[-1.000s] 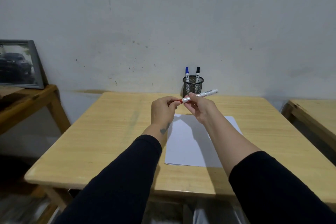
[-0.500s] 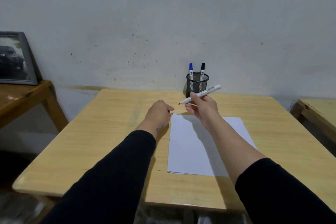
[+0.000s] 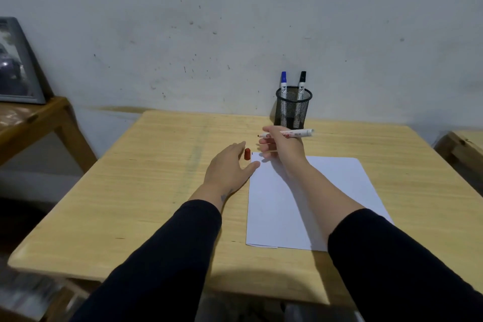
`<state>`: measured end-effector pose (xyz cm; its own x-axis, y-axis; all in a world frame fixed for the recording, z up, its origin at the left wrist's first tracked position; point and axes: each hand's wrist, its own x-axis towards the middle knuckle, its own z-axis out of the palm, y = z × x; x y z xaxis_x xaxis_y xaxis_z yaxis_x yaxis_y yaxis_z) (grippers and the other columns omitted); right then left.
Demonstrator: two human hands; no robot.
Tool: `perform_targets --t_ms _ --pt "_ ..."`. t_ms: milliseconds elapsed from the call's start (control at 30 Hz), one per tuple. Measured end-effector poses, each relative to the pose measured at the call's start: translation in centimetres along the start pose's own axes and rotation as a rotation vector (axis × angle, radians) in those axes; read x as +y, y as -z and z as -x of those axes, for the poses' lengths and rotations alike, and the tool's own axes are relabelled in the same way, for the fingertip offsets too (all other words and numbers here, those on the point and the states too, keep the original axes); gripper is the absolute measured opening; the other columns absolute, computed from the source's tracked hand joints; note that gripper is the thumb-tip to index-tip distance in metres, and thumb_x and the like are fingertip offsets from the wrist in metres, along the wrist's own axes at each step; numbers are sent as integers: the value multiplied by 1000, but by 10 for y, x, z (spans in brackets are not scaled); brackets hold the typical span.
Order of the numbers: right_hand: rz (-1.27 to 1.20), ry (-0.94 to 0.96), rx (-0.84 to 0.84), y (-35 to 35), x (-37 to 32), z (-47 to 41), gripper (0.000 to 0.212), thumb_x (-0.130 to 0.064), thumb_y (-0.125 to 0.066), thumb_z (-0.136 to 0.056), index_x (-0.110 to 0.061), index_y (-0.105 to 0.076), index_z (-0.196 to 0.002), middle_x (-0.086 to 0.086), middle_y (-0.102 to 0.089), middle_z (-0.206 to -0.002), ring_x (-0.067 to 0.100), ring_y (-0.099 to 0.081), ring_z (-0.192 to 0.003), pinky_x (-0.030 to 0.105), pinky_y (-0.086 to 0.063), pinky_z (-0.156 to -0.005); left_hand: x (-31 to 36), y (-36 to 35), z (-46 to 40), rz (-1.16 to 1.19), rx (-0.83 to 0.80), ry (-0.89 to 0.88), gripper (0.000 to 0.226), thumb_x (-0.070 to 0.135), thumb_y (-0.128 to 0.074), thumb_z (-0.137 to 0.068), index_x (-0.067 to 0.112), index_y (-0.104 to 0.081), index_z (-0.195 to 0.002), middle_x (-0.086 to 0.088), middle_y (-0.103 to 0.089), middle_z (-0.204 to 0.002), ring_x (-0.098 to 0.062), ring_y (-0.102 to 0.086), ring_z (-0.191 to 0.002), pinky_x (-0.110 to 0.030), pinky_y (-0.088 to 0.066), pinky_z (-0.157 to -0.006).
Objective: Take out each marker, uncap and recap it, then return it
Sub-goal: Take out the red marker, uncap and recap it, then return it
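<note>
My right hand [image 3: 283,148] grips a white red-ink marker [image 3: 298,133], uncapped, held level with its tip pointing left, just in front of the holder. Its red cap [image 3: 247,154] stands upright on the wooden table [image 3: 146,191], apart from the marker. My left hand [image 3: 228,167] rests flat on the table with fingers apart, right beside the cap and holding nothing. A black mesh holder [image 3: 293,108] at the table's back edge holds a blue-capped marker [image 3: 283,85] and a black-capped marker [image 3: 302,83], both upright.
A white sheet of paper [image 3: 308,198] lies on the table under my right forearm. A framed picture [image 3: 15,63] leans on a side table [image 3: 39,120] at the left. Another wooden table [image 3: 462,144] edges in at the right. A wall stands close behind.
The cap came off the red marker in my left hand. That hand lowered to the table, set the cap down upright and opened. My right hand kept the marker.
</note>
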<state>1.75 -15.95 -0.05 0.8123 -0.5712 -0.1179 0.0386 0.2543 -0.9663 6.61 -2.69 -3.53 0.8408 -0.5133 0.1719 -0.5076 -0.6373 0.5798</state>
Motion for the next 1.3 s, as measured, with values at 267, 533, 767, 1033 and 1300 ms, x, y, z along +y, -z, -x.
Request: perform_targets --t_ms 267,533,767,1033,1300 --pt "290 167 108 -10 12 -12 29 -19 -66 -87 0 -59 -65 4 -56 -46 -1 -50 -33 8 -40 -40 1 1 2 17 49 -14 60 46 -63 -84 21 -47 -136 4 -55 -134 -14 -50 -123 -25 -39 -96" --pt "507 192 168 -11 21 -21 33 -22 -59 -84 9 -68 -75 1 -65 -57 1 -57 -45 4 -38 -44 1 0 1 34 45 12 64 47 -64 -82 21 -46 -138 3 -48 -144 -14 -45 -131 -29 -38 -104" --pt "581 191 169 -11 23 -23 25 -23 -60 -84 0 -63 -75 -4 -58 -54 -10 -54 -39 3 -34 -41 3 2 2 38 52 6 63 45 -65 -83 19 -47 -137 2 -53 -140 -14 -48 -128 -22 -36 -95" --pt "179 35 153 -8 8 -16 23 -25 -60 -79 -4 -67 -72 7 -62 -60 19 -55 -50 23 -47 -43 -1 4 0 139 10 11 67 43 -70 -79 24 -44 -137 5 -53 -138 -12 -49 -127 -27 -40 -101" --pt "192 -104 -39 18 -35 -14 5 -2 -60 -85 2 -62 -84 11 -60 -68 14 -59 -48 28 -58 -56 1 36 -11 -269 15 -471 33 14 -59 -88 25 -63 -119 6 -60 -119 -15 -57 -107 -27 -46 -77"
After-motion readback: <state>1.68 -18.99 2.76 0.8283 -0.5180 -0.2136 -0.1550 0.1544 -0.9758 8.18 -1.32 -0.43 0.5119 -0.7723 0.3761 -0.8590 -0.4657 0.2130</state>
